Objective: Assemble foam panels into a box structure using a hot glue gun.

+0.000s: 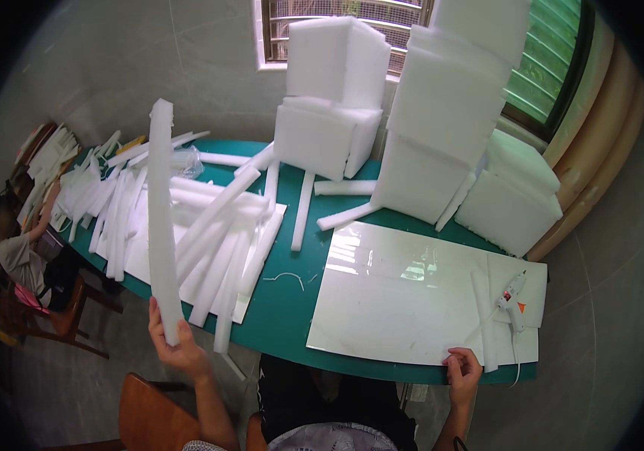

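The left hand (178, 342) is gripping a long white foam strip (162, 218), holding it upright above the green counter (284, 301). The right hand (463, 370) is resting, fingers curled, on the near edge of a glossy white board (397, 293), beside a glue gun (512, 299).

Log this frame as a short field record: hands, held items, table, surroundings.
left hand: the left hand grips the lower end of a long white foam strip, held upright
right hand: the right hand rests closed on the near edge of a glossy white rectangular board
beside right hand: a shorter white foam strip and a white glue gun on the board
table: green oval table
left of table: pile of white foam strips
back: stacked white foam blocks
other: a seated person at the far left
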Demonstrator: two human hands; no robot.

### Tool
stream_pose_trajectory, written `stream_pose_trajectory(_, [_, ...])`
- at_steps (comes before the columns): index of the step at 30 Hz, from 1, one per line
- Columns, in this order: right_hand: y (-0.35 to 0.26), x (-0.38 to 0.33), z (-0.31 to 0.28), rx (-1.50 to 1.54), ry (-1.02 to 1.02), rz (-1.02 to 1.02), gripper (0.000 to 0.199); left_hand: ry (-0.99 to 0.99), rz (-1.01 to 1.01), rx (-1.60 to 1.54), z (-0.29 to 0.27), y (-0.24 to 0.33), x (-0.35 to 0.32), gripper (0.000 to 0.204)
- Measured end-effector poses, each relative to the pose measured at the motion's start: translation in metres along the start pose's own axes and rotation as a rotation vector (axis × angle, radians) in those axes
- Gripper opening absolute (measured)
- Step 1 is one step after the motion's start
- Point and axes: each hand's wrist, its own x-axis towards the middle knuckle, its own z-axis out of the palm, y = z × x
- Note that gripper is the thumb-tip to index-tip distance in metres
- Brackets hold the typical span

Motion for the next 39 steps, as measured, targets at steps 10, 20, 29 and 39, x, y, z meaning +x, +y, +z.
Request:
stream_pose_trajectory(10, [-0.002,0.002,0.004,-0.019,0.003,-0.02,0.014,-0.339,0.11,0.186,0.025,0.015,-0.001,0.02])
stream_pose_trajectory(20, [0.004,0.0,0.004,-0.064,0.045,-0.05,0.012,-0.634,0.024,0.451,0.033,0.01,-0.005,0.063])
stream_pose_trajectory(29, [0.006,0.008,0.006,-0.094,-0.016,-0.069,0.013,-0.713,-0.091,0.576,0.024,0.01,-0.002,0.063])
stream_pose_trajectory(39, [-0.001,0.0,0.004,-0.058,0.002,-0.025,0.013,-0.647,0.013,0.565,0.036,-0.007,0.023,0.052])
